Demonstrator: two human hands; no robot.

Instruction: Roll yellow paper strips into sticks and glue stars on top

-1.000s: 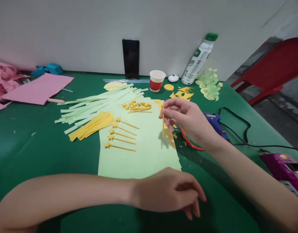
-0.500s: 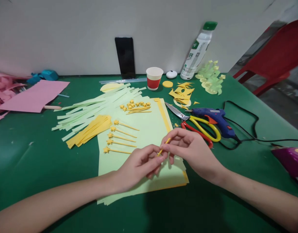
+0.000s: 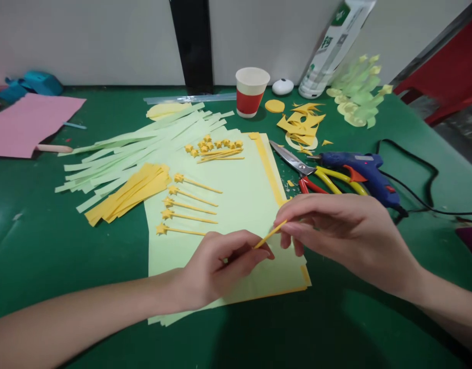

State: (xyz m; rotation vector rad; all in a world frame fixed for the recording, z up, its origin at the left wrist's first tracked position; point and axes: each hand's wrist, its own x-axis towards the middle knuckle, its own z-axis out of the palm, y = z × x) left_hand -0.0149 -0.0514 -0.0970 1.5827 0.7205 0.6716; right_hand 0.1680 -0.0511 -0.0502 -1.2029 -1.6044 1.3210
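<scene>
A thin yellow paper stick (image 3: 271, 234) runs slantwise between my hands. My left hand (image 3: 230, 261) is closed, pinching its lower end between thumb and fingers. The fingertips of my right hand (image 3: 336, 230) are closed on its upper end. Beneath them lies a stack of pale green paper (image 3: 243, 195) with yellow sheets at its edges. Left of my left hand, several yellow sticks tipped with paper stars (image 3: 192, 200) lie in a column. Farther back are loose yellow stars (image 3: 207, 146) and several plain yellow sticks (image 3: 222, 155).
Scissors (image 3: 293, 159) and a blue glue gun (image 3: 359, 166) with a black cord lie beyond my right hand. Behind stand a paper cup (image 3: 251, 92) and a leaning bottle (image 3: 332, 48). Green strips (image 3: 143, 148), yellow strips (image 3: 130, 195) and pink paper (image 3: 36, 123) are on the left.
My hands have moved slightly apart, the right one rightward, exposing more of the yellow stick between them. The camera view has moved closer and tilted down.
</scene>
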